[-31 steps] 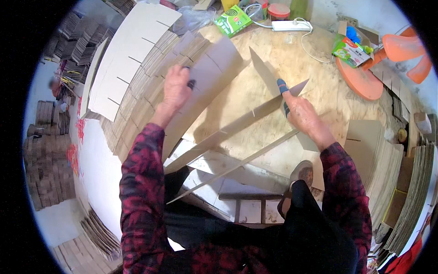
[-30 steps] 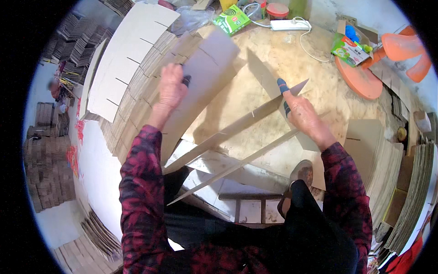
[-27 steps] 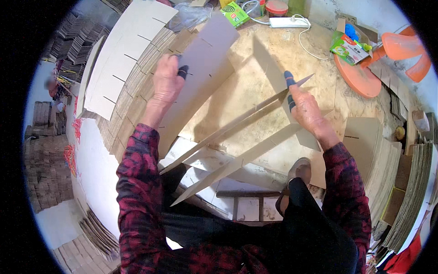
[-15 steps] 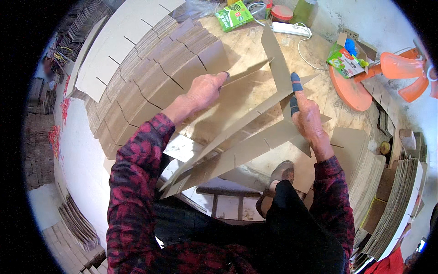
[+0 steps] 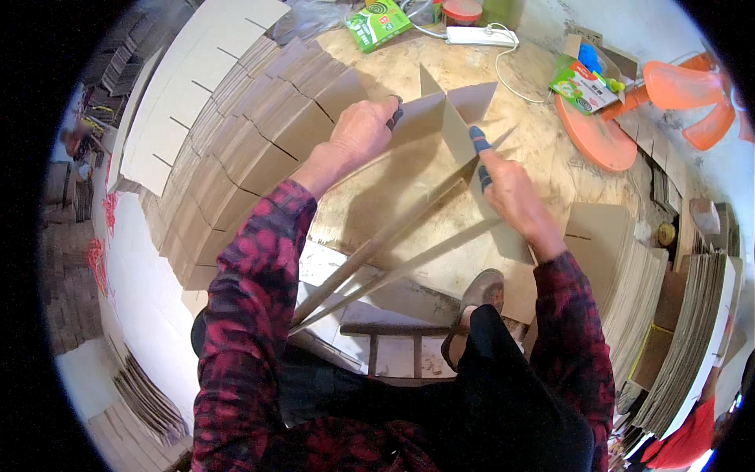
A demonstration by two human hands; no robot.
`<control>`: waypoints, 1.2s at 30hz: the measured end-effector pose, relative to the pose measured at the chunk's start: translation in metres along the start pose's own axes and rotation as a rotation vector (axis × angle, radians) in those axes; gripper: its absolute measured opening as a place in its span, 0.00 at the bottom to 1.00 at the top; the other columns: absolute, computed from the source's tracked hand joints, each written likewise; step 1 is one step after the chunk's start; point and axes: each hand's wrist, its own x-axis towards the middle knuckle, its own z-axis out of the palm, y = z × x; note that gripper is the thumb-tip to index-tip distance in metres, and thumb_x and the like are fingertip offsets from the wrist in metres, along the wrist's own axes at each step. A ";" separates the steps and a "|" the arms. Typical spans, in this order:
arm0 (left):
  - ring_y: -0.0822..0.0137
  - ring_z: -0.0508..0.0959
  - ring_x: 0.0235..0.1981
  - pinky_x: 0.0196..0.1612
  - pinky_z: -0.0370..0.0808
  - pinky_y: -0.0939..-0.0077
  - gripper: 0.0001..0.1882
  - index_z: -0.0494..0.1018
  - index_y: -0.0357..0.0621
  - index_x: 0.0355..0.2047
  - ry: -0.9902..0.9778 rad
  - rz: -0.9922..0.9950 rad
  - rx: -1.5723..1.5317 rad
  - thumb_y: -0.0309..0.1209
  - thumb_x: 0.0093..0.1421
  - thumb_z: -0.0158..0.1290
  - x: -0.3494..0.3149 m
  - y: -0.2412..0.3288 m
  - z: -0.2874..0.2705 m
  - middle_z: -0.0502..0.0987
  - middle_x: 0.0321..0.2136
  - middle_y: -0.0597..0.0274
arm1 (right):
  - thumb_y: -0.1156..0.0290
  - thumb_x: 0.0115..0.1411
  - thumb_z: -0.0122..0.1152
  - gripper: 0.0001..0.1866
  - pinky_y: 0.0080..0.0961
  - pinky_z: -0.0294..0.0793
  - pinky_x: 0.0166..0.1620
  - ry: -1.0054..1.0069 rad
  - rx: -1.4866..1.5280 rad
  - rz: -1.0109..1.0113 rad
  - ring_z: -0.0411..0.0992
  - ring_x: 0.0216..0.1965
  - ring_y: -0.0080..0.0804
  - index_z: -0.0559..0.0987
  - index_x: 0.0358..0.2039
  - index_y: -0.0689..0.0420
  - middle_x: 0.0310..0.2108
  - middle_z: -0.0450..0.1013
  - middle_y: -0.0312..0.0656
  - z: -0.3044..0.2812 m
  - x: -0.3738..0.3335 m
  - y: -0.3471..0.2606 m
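My left hand (image 5: 363, 135) is closed around the near end of a cardboard strip (image 5: 418, 119), its fingers with dark tips. This strip crosses a short upright cardboard piece (image 5: 456, 135), and its far end shows beyond it. My right hand (image 5: 515, 193), with blue wraps on the finger and thumb, pinches the short piece. Long cardboard strips (image 5: 370, 250) run from there down toward my lap, joined crosswise to short pieces. How deep the slots sit in each other I cannot tell.
Stacked slotted cardboard (image 5: 252, 134) stands left of the wooden tabletop (image 5: 366, 208), with more cardboard sheets (image 5: 602, 236) at right. Farther back are a green box (image 5: 377, 25), a white power strip (image 5: 481, 35) and an orange fan (image 5: 598, 134). Someone's red sleeve (image 5: 684, 440) shows lower right.
The strip in my left hand has moved right and now crosses the short upright piece. My right hand and the joined cardboard have shifted slightly left. A person's arm has appeared at lower right.
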 end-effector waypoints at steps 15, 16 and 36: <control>0.33 0.58 0.60 0.64 0.55 0.48 0.27 0.71 0.31 0.43 -0.467 0.292 0.152 0.43 0.51 0.58 -0.190 0.076 -0.054 0.67 0.53 0.39 | 0.79 0.50 0.50 0.19 0.45 0.71 0.41 0.113 -0.486 -0.057 0.71 0.42 0.53 0.70 0.46 0.55 0.38 0.72 0.53 -0.071 0.068 0.079; 0.33 0.58 0.59 0.63 0.54 0.47 0.27 0.71 0.32 0.44 -0.435 0.233 0.113 0.42 0.51 0.58 -0.200 0.069 -0.051 0.68 0.52 0.40 | 0.79 0.51 0.50 0.19 0.44 0.70 0.42 0.149 -0.642 -0.054 0.70 0.44 0.53 0.70 0.46 0.55 0.40 0.71 0.53 -0.088 0.070 0.087; 0.43 0.76 0.27 0.28 0.71 0.55 0.11 0.69 0.36 0.30 -0.063 -0.072 -0.265 0.31 0.54 0.56 -0.227 0.078 0.010 0.75 0.25 0.43 | 0.76 0.47 0.61 0.35 0.41 0.55 0.63 0.444 -0.208 0.727 0.55 0.61 0.59 0.63 0.57 0.64 0.62 0.56 0.58 -0.016 -0.354 0.089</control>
